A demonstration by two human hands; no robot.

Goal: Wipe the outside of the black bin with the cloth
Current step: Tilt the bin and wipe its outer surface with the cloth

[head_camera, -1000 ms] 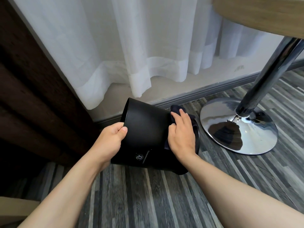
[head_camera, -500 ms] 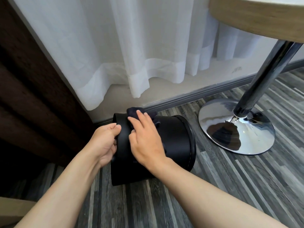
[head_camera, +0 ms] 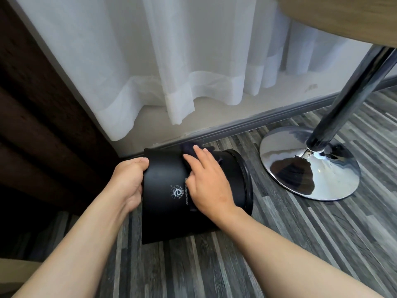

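The black bin [head_camera: 165, 214] lies on its side on the grey plank floor, its rimmed end pointing right and a small white logo facing up. My left hand [head_camera: 129, 181] grips the bin's left end, thumb over the edge. My right hand [head_camera: 206, 186] lies flat on the bin's upper side and presses a dark cloth [head_camera: 189, 148] against it. Only the cloth's far edge shows beyond my fingertips; the remainder is hidden under my palm.
A chrome table base [head_camera: 309, 166] with a slanted metal pole [head_camera: 343, 102] stands close to the right of the bin, under a wooden tabletop [head_camera: 335, 16]. White sheer curtains [head_camera: 171, 61] hang above a grey skirting board [head_camera: 257, 123]. Dark wooden furniture [head_camera: 36, 117] fills the left.
The bin has been turned and set lower, so its logo now faces up. My right hand with the cloth slid from the right end towards the bin's middle.
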